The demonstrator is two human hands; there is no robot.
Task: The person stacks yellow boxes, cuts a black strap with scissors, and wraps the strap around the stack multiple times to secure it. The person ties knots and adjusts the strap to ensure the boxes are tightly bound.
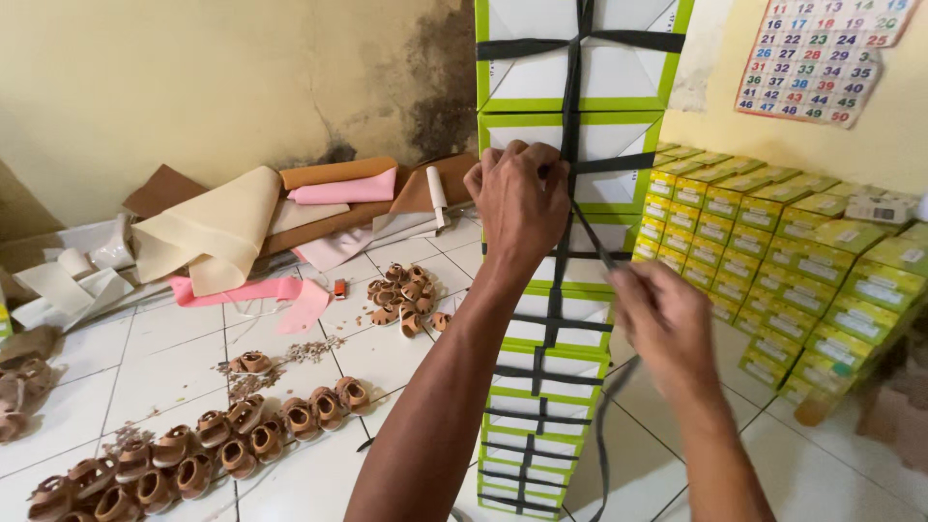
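In the head view a tall stack of white-and-green boxes (pixel 556 290) rises from the white tiled floor (pixel 164 362) up past the top edge, bound by a black strap (pixel 570 116) that runs down its middle and crosses it at each box. The left hand (pixel 520 198) presses fist-like against the stack, its fingers closed on the strap where the bands cross; the right hand (pixel 665 324) sits lower and just off the stack's right edge, pinching a loose length of the same strap — the free end hangs down toward the floor. Close on the right a stepped bank of small yellow-green boxes (pixel 793 280) fills the corner, leaving only a narrow strip of tile beside the stack. To the left the floor lies wider: rows of small brown sandals (pixel 203 445), a loose heap of them (pixel 404 295), and sheets of tan and pink material (pixel 251 227) along the wall — a calendar (pixel 822 53) hangs at upper right
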